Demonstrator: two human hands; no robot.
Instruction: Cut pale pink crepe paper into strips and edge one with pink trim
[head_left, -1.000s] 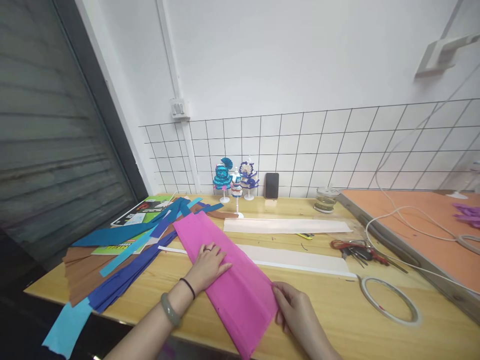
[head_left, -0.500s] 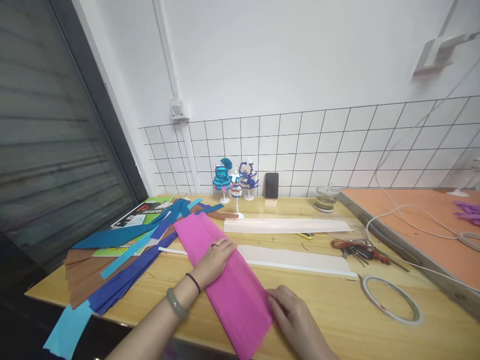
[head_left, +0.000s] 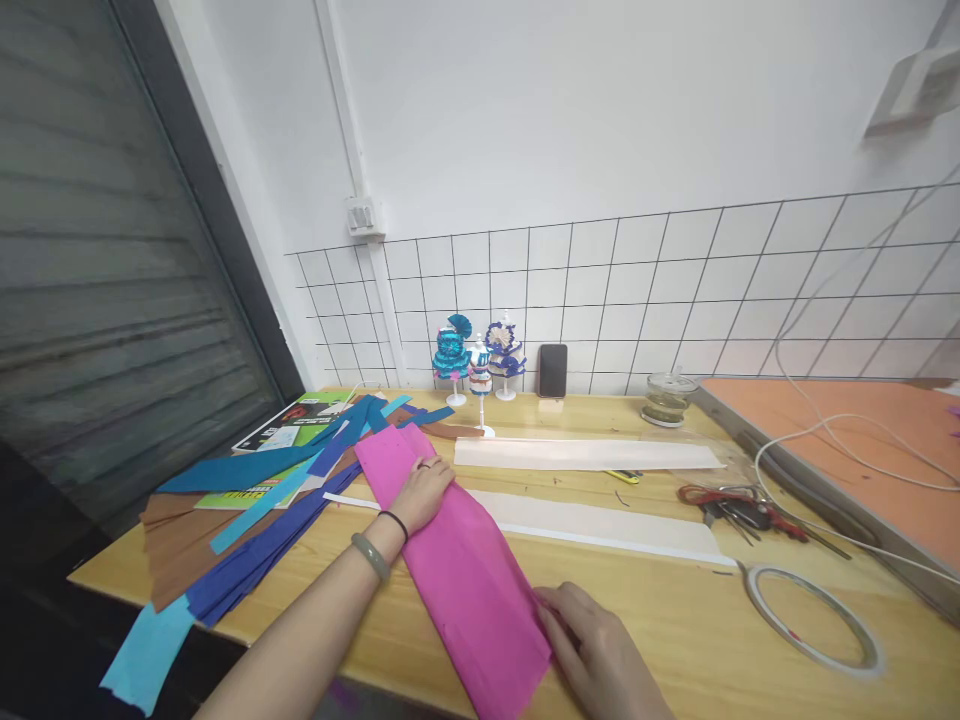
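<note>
A long folded piece of pink crepe paper (head_left: 469, 590) lies slantwise across the table, its near end reaching over the front edge. My left hand (head_left: 424, 495) rests on its upper part, fingers laid out over the surface. At the paper's right edge, near the lower end, my right hand (head_left: 592, 635) pinches the border between thumb and fingers. Partly under the pink paper runs a pale strip (head_left: 600, 525) with a white band along its near edge. Another pale strip (head_left: 585, 454) lies behind it.
Blue crepe strips (head_left: 277, 545), brown paper (head_left: 180, 545) and booklets (head_left: 292, 425) are at left. Small decorated stands (head_left: 480, 365), a phone (head_left: 553, 371) and a glass pot (head_left: 667, 400) stand behind. Scissors (head_left: 750, 512), a cutter (head_left: 621, 477) and a tape roll (head_left: 870, 645) lie right.
My left hand has slid a little up the pink paper towards its far end. My right hand keeps its pinch at the right edge. The view has shifted slightly.
</note>
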